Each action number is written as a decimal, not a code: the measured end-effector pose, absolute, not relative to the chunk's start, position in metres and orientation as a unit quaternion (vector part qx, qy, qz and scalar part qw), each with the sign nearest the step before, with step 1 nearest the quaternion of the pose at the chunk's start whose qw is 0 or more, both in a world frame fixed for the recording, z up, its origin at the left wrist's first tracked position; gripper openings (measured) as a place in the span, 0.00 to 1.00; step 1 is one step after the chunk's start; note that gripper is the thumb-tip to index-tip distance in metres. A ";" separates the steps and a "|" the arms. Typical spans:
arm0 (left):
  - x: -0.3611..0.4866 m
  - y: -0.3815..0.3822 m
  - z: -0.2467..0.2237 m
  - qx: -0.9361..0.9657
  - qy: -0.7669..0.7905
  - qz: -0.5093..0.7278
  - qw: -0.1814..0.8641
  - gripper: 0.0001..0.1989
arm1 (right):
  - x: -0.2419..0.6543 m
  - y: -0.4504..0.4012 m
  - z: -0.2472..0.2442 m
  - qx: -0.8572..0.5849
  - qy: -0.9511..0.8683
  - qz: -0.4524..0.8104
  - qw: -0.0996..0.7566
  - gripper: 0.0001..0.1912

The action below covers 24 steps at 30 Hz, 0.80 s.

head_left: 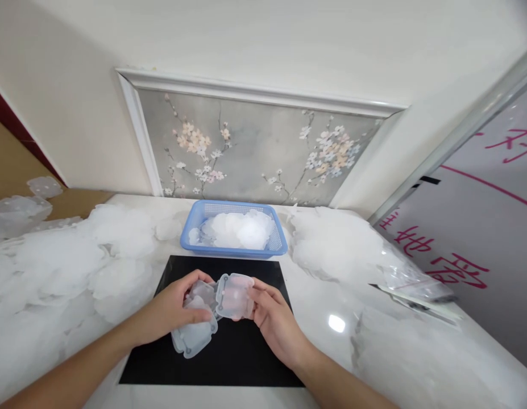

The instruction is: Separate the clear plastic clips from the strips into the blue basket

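My left hand is closed around a few translucent plastic pieces, squarish with notched edges and small round marks near the corners. Between the fingers and thumb of my right hand is a single translucent plastic piece of the same kind, its left edge close to the left hand's pieces. Whether they touch is hard to make out. Both hands are over a black mat. Just beyond it stands a blue basket holding a heap of whitish translucent pieces.
Piles of similar pieces cover the table's left side, some on cardboard. Another pile lies right of the basket, near clear plastic bags. A whiteboard with red writing stands at right; a wall with a floral panel is behind.
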<state>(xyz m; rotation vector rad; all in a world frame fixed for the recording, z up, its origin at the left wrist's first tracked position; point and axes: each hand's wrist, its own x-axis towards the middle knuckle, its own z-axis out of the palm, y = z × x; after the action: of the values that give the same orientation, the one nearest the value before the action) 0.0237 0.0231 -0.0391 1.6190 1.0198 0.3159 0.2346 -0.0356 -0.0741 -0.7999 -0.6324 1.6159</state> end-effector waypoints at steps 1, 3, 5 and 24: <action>0.023 0.023 -0.037 0.685 0.427 0.123 0.577 0.24 | 0.235 -0.036 -0.074 -0.338 -0.272 0.690 0.579 0.16; 0.021 0.024 -0.035 0.680 0.416 0.110 0.594 0.27 | 0.237 -0.036 -0.074 -0.330 -0.278 0.689 0.582 0.14; 0.018 0.025 -0.037 0.670 0.415 0.106 0.606 0.28 | 0.238 -0.036 -0.073 -0.328 -0.287 0.689 0.579 0.13; 0.029 0.011 -0.050 0.420 0.295 0.245 0.823 0.26 | 0.397 -0.008 -0.037 -0.740 -0.603 -0.081 0.285 0.19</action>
<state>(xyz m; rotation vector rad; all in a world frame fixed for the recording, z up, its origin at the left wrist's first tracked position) 0.0289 0.0108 -0.0502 0.8940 0.6268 0.5212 0.3967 -0.0082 -0.0374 -1.9801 -1.6139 -0.2161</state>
